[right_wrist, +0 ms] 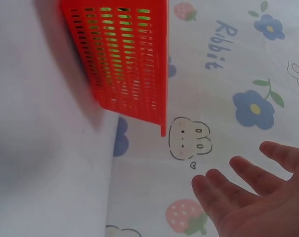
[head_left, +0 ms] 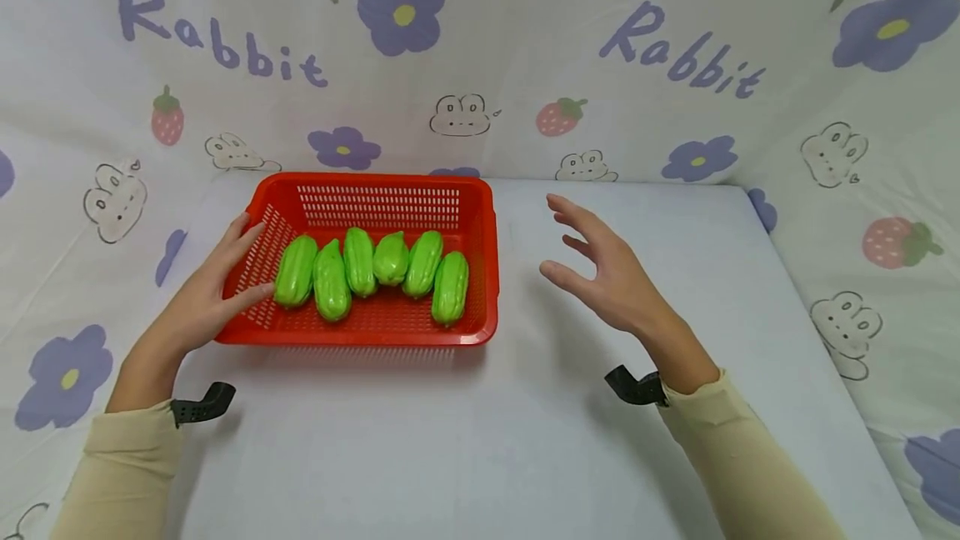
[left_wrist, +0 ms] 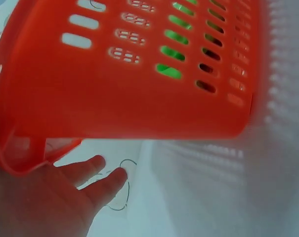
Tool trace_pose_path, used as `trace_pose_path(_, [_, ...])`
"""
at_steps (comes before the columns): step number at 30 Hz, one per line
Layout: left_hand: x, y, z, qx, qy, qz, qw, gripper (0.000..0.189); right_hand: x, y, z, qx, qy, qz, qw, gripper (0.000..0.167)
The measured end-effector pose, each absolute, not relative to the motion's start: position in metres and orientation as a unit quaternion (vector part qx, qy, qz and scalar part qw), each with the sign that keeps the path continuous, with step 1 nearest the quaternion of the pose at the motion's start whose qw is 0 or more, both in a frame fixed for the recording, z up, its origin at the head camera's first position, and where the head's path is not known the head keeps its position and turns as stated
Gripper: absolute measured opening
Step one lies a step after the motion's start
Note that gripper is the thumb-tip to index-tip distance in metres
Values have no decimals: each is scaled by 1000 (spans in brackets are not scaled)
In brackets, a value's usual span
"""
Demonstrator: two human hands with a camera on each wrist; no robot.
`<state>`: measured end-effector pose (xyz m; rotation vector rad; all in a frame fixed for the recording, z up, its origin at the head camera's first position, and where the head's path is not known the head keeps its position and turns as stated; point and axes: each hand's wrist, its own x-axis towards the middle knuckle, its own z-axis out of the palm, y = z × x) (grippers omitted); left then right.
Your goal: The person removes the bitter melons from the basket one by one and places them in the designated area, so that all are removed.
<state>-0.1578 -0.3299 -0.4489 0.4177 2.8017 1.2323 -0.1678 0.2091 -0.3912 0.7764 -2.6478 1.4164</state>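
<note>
A red plastic basket [head_left: 360, 337] with slotted walls sits on the white table. Several glossy green, ridged gourd-like vegetables [head_left: 332, 283] lie in a row inside it. My left hand [head_left: 206, 290] is at the basket's left side, fingers extended and thumb over the rim. In the left wrist view, two fingers [left_wrist: 107, 187] reach past the basket rim [left_wrist: 1, 98]. To the right of the basket, my right hand [head_left: 600, 273] hovers above the table with spread, slightly bent fingers and nothing in it. The right wrist view shows the basket wall [right_wrist: 119, 59] apart from those fingers [right_wrist: 213, 197].
The white table [head_left: 465, 457] stretches in front of the basket and to its right. A patterned cloth [head_left: 480, 48] with flowers, rabbits and strawberries hangs behind the table and along its sides. Black camera mounts [head_left: 202, 404] sit on both wrists.
</note>
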Motion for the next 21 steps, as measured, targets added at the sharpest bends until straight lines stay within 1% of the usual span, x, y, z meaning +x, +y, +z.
trace_pose_path(5, [-158,-333,-453,146,904,401,27,87,-168,201,-389,252,-857,449,20,79])
trace_pose_path(9, [-157,-335,-454,150,903,401,30,90,-169,191,-385,255,-858,446,16,80])
trace_pose_path(17, [-158,-336,-454,158,902,400,33,89,-179,173,-378,264,-858,441,8,82])
trace_pose_path(21, [-157,-337,-454,158,901,403,35,89,-186,163,-375,272,-855,442,-4,81])
